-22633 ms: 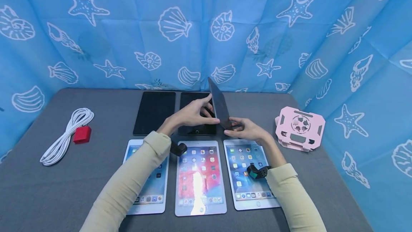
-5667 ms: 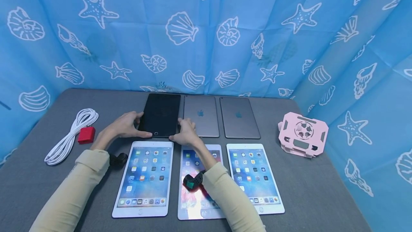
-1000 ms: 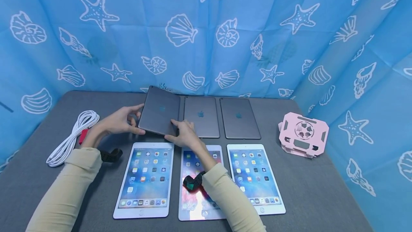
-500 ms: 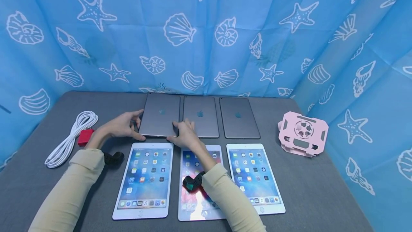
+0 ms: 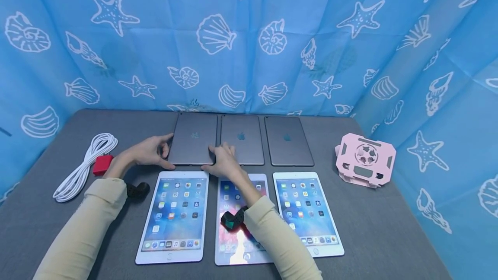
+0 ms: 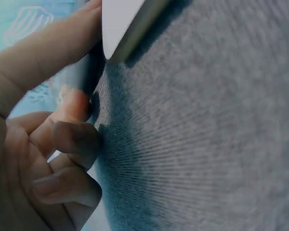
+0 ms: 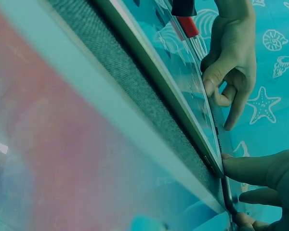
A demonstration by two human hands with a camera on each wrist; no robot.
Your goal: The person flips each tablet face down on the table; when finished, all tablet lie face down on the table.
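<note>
Three dark grey tablets lie face down in the back row. Both hands are at the leftmost grey tablet, which lies flat. My left hand holds its lower left corner, index finger at the side edge and thumb at the bottom edge. In the left wrist view the other fingers curl inward. My right hand grips the lower right corner, thumb at the bottom edge, index finger at the right edge. The middle grey tablet and right grey tablet lie alongside, the middle one partly under my right hand.
Three white tablets with lit screens form the front row: left, middle under my right forearm, right. At left are a coiled white cable and red block. A pink slotted stand stands at right. A blue curtain hangs behind.
Long before, the grey tablets at left and middle lay screen up. A second ago both hands held the leftmost one tilted; it has come down flat, back up. Hands stayed at its corners.
</note>
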